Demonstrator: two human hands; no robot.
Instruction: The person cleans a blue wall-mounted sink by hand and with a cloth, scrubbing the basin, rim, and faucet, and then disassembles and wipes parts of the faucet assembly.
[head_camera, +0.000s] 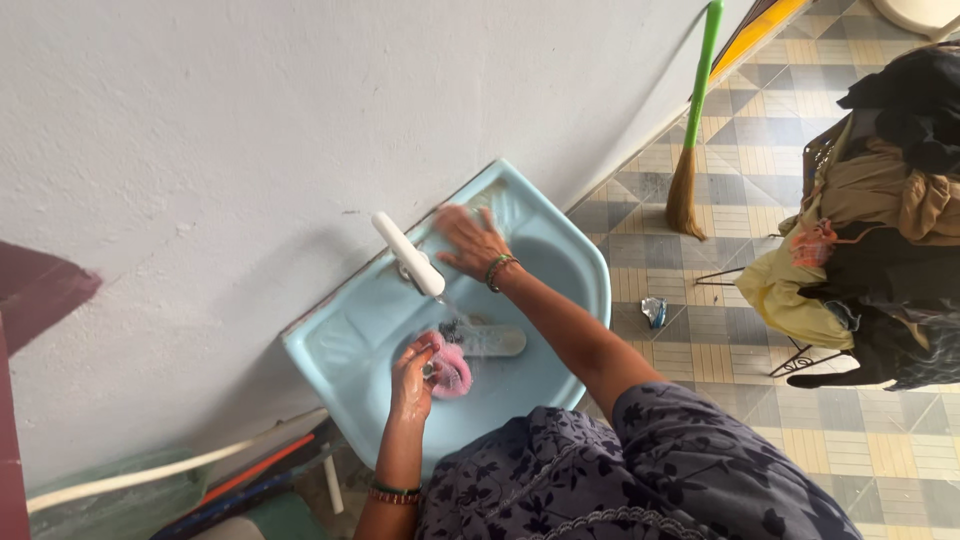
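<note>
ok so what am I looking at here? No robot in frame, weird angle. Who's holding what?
There is no machine: a person works with bare hands, and the single camera sits on their head, looking down, which is why the view is tilted.

They stand at a light blue sink fixed to a white wall, with a white tap over it. The left hand is closed around a pink pad over the basin. The right hand reaches to the sink's back rim by the wall, fingers spread; it is blurred, so I cannot tell whether it touches anything there. A pale long thing lies in the basin; what it is, I cannot tell.

On the tiled floor beside them: a green-handled broom leaning on the wall and a pile of clothes.
</note>
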